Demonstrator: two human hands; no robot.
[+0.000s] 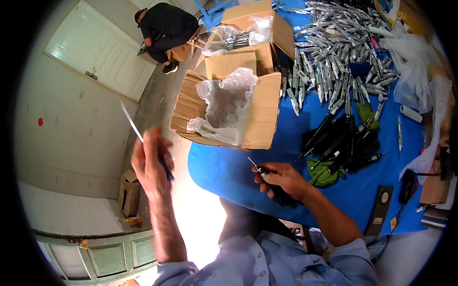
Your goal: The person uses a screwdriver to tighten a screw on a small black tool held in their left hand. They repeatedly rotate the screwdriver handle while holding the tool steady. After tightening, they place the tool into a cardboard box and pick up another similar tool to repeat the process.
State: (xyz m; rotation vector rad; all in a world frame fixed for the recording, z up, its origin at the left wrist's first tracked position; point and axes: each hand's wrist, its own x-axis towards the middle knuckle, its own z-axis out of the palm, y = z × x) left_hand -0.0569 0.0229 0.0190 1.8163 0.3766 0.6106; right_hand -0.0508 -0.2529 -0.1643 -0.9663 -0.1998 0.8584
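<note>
Raised at the left, over the floor beside the table, my left hand [151, 162] is closed around a slim knife-like tool [130, 119]. Its pale, pointed blade sticks up past my fingers, and a dark blue end shows below them. Motion blurs the fingertips. Above the table's front edge, my right hand [281, 180] grips a black pen-shaped tool [261, 170] with a thin metal tip pointing up and left. Its lower part is hidden by my palm. Several black pen-shaped pieces [334, 143] lie to the right, on and around a green cloth [326, 173].
A blue-covered table [224, 167] bears a large heap of grey-and-white pen-shaped pieces [334, 52]. An open carton [262, 109] lined with clear plastic overhangs its left edge; another carton [284, 35] stands behind. Plastic bags [415, 71] lie right. A seated person [167, 28] bends forward at far left.
</note>
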